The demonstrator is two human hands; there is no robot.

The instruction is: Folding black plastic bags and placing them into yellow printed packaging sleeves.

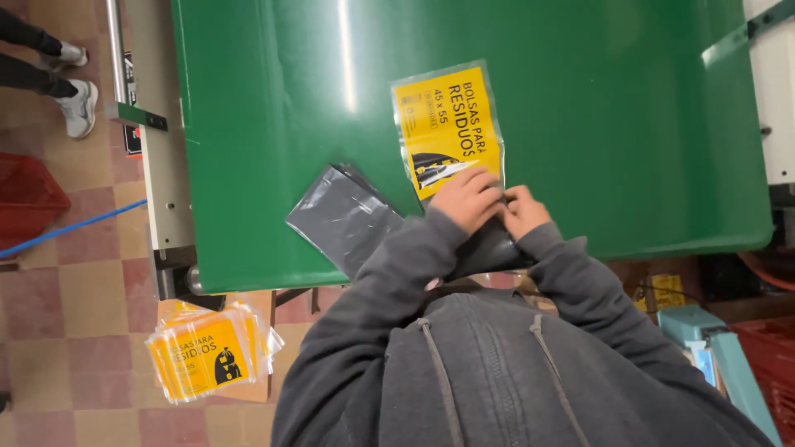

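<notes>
We pinch the near, open end of the yellow-labelled clear pouch (448,128) on the green table (265,124) with both hands. Our left hand (466,197) and right hand (520,211) are closed on that edge, apparently to steady it. A folded grey bag (344,217) lies just left of the pouch, within reach.

A glossy green table top (580,99) fills most of the frame, its rounded edge running along the lower middle. Directly on it, near the centre, lies a clear packet with a yellow label (447,126), tilted slightly. Just to its lower left lies a folded dark grey plastic bag (339,217), reaching toward the table's near edge. A bright streak of light runs down the green surface, upper middle.
</notes>
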